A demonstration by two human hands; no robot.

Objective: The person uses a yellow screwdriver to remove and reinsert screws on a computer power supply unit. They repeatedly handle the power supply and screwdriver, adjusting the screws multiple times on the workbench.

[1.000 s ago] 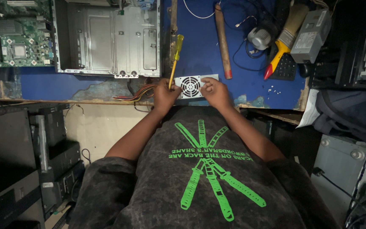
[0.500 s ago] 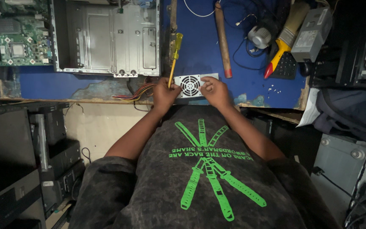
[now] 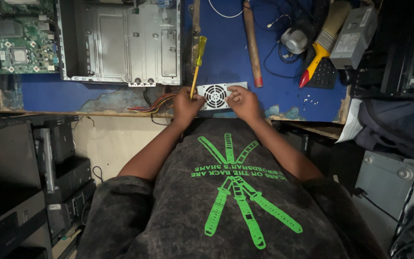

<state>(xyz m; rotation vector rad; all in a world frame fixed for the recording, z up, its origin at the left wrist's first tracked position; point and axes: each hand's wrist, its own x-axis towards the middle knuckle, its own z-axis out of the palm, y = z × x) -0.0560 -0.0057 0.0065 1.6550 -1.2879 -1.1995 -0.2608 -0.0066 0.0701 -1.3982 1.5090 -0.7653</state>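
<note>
The grey power supply (image 3: 216, 96) is gripped by both the left hand (image 3: 186, 104) and the right hand (image 3: 243, 102), beneath a yellow screwdriver (image 3: 197, 62).

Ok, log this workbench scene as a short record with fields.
Surface: blue workbench, paint worn at the near edge
Left hand: on the left end of the grey power supply unit, fan grille facing up
Right hand: on its right end
Beside left hand: yellow-handled screwdriver, whether gripped is unclear
Wires: coloured bundle leaving the unit leftward
Behind: open metal computer case, green motherboard, wooden handle, paintbrush
</note>
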